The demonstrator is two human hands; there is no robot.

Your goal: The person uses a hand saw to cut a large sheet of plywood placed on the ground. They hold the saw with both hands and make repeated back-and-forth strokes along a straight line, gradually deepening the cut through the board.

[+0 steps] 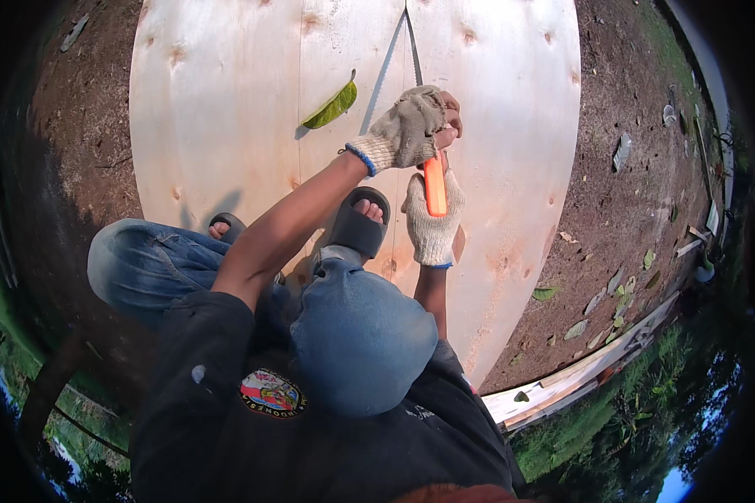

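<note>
A handsaw with an orange handle and a narrow dark blade stands edge-on over a pale plywood sheet. My right hand, in a cream knit glove, is closed round the handle. Just beyond it, my left hand, gloved with bare fingertips, curls over the saw where handle and blade meet; its grip is partly hidden. The blade points away from me, and its toothed shadow falls to the left on the wood. Where the blade's far tip ends is cut off by the upper edge.
A green leaf lies on the plywood left of the blade. My sandalled foot rests on the sheet, close to my hands. Brown soil with fallen leaves borders the sheet. Pale boards lie at the lower right.
</note>
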